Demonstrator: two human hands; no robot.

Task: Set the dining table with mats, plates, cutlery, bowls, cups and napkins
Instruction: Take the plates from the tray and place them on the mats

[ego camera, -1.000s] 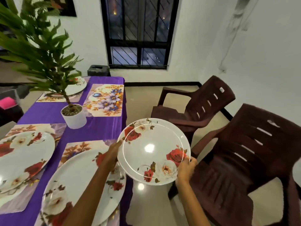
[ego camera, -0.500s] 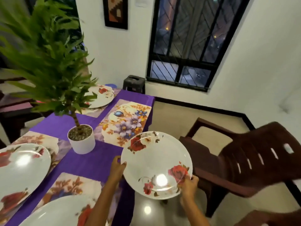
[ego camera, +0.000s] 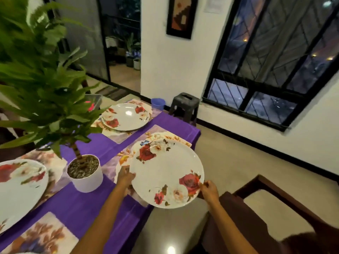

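Two hands on one plate right now: my left hand has its fingers curled round the rim on the left side, and my right hand pinches the rim at lower right, next to the big red rose. The plate hangs over the floral mat in the middle of the frame, with its right part past the edge of the purple surface. I can't tell if it's touching the mat yet.

How I'd do this bit well: slide it left so the whole plate sits inside the mat, lower it flat rather than on one edge, and only then let go, left fingers last since they're tucked between rim and mat. The potted plant stands just left of my wrist, so no wide elbow swing.

For matching, the far plate in the upper middle sits centred on its own mat, and another plate lies at the left edge.

Writing or brands: none I can read. The plates carry only roses, and the paper on the wall at the top is too blurry.
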